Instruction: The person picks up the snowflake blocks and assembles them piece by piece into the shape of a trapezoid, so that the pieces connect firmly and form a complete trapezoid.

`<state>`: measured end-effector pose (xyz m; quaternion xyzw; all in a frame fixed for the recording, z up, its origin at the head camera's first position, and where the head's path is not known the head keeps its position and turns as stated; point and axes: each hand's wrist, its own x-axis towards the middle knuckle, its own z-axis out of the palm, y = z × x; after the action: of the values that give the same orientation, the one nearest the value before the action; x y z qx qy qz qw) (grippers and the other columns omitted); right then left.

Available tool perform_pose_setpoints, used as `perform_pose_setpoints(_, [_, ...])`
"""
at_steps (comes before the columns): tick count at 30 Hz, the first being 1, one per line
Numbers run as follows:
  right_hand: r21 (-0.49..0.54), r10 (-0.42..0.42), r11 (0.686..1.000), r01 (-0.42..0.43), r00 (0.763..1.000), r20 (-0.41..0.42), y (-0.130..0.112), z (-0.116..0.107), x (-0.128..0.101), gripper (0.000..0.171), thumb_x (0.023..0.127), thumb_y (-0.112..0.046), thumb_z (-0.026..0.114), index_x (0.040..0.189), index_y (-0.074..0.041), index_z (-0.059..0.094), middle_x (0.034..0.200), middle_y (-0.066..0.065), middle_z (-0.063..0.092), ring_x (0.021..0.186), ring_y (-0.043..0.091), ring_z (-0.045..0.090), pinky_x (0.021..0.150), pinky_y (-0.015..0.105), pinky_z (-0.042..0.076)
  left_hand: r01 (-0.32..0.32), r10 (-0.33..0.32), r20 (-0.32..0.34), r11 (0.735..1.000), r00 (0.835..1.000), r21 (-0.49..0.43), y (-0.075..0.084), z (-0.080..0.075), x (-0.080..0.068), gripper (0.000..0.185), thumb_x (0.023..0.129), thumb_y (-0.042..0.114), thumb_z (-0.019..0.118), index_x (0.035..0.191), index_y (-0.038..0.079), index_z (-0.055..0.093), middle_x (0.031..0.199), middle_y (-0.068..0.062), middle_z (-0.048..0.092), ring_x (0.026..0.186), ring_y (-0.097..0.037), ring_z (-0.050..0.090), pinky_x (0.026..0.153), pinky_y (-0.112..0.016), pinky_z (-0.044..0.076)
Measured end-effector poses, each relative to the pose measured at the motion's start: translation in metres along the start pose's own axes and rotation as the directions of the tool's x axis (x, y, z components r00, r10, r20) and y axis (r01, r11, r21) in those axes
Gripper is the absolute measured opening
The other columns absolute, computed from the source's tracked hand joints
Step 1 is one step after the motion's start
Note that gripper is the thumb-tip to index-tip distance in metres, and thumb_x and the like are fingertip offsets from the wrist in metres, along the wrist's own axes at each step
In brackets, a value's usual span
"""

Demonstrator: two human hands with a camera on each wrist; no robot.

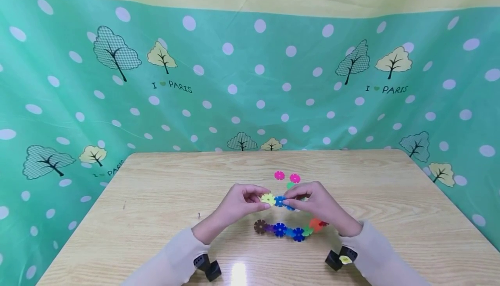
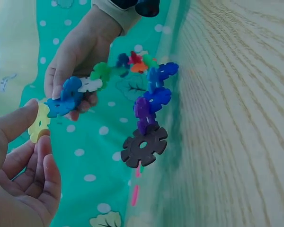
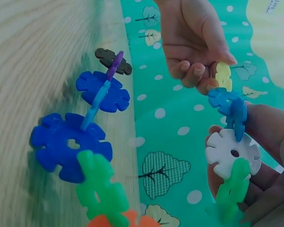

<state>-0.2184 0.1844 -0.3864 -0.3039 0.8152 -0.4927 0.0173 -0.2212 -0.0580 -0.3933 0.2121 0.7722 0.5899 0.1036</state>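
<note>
Both hands (image 1: pixel 240 201) (image 1: pixel 312 199) pinch the flower-disc chain (image 1: pixel 289 230) above the table (image 1: pixel 156 199).

Two loose pink flower discs (image 1: pixel 279 175), one chain (image 1: pixel 287 229), two hands (image 1: pixel 238 203).

Green piece (image 1: pixel 290 185) half hidden behind the right hand (image 1: pixel 318 203), chain's (image 1: pixel 289 229) right end tucked under that wrist, left hand (image 2: pixel 19 179) cut off by the left wrist view's edge, table (image 3: pixel 33 71) grain blurred, orange piece (image 3: pixel 118 221) cropped at the bottom.
</note>
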Motion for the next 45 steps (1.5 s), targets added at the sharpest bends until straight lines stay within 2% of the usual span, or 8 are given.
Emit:
perform_pose_setpoints(9, [0.061, 0.021, 0.998, -0.020, 1.000, -0.009, -0.007, 0.006, -0.002, 0.010, 0.086, -0.015, 0.069, 0.089, -0.007, 0.074, 0.087, 0.005, 0.071, 0.069, 0.015, 0.063, 0.060, 0.028, 0.054, -0.034, 0.034, 0.050, 0.999, 0.998, 0.004, 0.009, -0.004, -0.002, 0.038, 0.078, 0.010, 0.076, 0.112, -0.003, 0.066, 0.078, -0.004, 0.065, 0.068, -0.011, 0.055, 0.059, -0.017, 0.047])
perform_pose_setpoints(15, [0.078, 0.013, 0.997, -0.011, 1.000, -0.025, -0.009, 0.010, -0.003, 0.010, 0.086, -0.016, 0.070, 0.089, -0.008, 0.075, 0.088, 0.003, 0.072, 0.068, 0.013, 0.060, 0.057, 0.026, 0.052, -0.029, 0.025, 0.097, 0.999, 0.995, 0.035, 0.013, -0.008, -0.004, 0.036, 0.078, 0.010, 0.076, 0.111, -0.001, 0.067, 0.076, -0.002, 0.063, 0.066, -0.009, 0.053, 0.056, -0.016, 0.045])
perform_pose_setpoints(23, [0.093, -0.063, 0.993, 0.067, 0.997, -0.051, -0.009, 0.016, -0.004, 0.013, 0.085, -0.010, 0.070, 0.093, -0.002, 0.075, 0.091, 0.008, 0.073, 0.073, 0.011, 0.065, 0.056, 0.026, 0.053, -0.048, 0.037, 0.127, 0.995, 0.991, 0.090, 0.018, -0.010, -0.007, 0.034, 0.077, 0.011, 0.077, 0.108, -0.001, 0.069, 0.076, -0.003, 0.063, 0.062, -0.009, 0.052, 0.054, -0.017, 0.045])
perform_pose_setpoints(31, [0.054, -0.154, 0.985, 0.161, 0.981, -0.114, -0.010, 0.021, -0.005, 0.012, 0.084, -0.008, 0.070, 0.092, 0.000, 0.074, 0.090, 0.008, 0.073, 0.082, 0.015, 0.066, 0.063, 0.030, 0.056, -0.064, 0.049, 0.110, 0.988, 0.993, 0.142, 0.019, -0.007, -0.009, 0.033, 0.078, 0.010, 0.076, 0.107, -0.002, 0.069, 0.079, -0.005, 0.067, 0.065, -0.010, 0.056, 0.059, -0.019, 0.050])
perform_pose_setpoints(39, [0.031, -0.237, 0.970, 0.242, 0.965, -0.108, -0.009, 0.021, -0.006, 0.012, 0.083, -0.005, 0.069, 0.093, 0.001, 0.074, 0.088, 0.007, 0.073, 0.077, 0.013, 0.063, 0.056, 0.025, 0.051, -0.098, 0.074, 0.137, 0.978, 0.988, 0.182, 0.016, -0.005, -0.009, 0.033, 0.079, 0.007, 0.074, 0.109, -0.004, 0.067, 0.082, -0.007, 0.069, 0.067, -0.008, 0.057, 0.062, -0.020, 0.052])
perform_pose_setpoints(45, [0.024, -0.257, 0.965, 0.262, 0.959, -0.120, -0.007, 0.023, -0.005, 0.012, 0.083, -0.003, 0.069, 0.093, 0.002, 0.074, 0.086, 0.007, 0.073, 0.075, 0.012, 0.062, 0.052, 0.024, 0.048, -0.103, 0.076, 0.144, 0.976, 0.987, 0.192, 0.014, -0.003, -0.008, 0.033, 0.081, 0.007, 0.073, 0.110, -0.006, 0.066, 0.085, -0.008, 0.069, 0.067, -0.008, 0.057, 0.061, -0.021, 0.051])
